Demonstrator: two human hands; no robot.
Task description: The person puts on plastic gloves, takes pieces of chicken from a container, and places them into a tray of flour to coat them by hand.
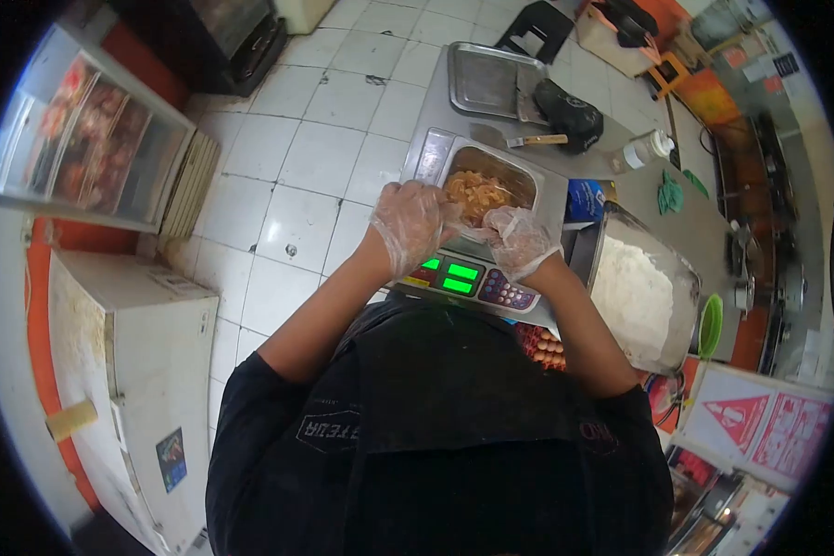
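A steel pan (498,147) holding wet, brownish pieces of food that look like marinated meat (480,192) sits on a digital scale (477,287) with lit green displays. My left hand (410,225), in a clear plastic glove, is at the pan's near left corner with its fingers curled in. Also gloved, my right hand (521,241) is over the near right corner, fingers bunched together and pointing toward the food. Whatever lies between the fingers of either hand is hidden by the gloves and the angle.
Right of the scale are a blue packet (585,200) and a large tray of white flour-like powder (632,296). Farther back lie a wooden-handled scraper (537,141), a metal tray (491,82), a black bag (570,116) and a bottle (643,151). Eggs (545,350) are below the table edge.
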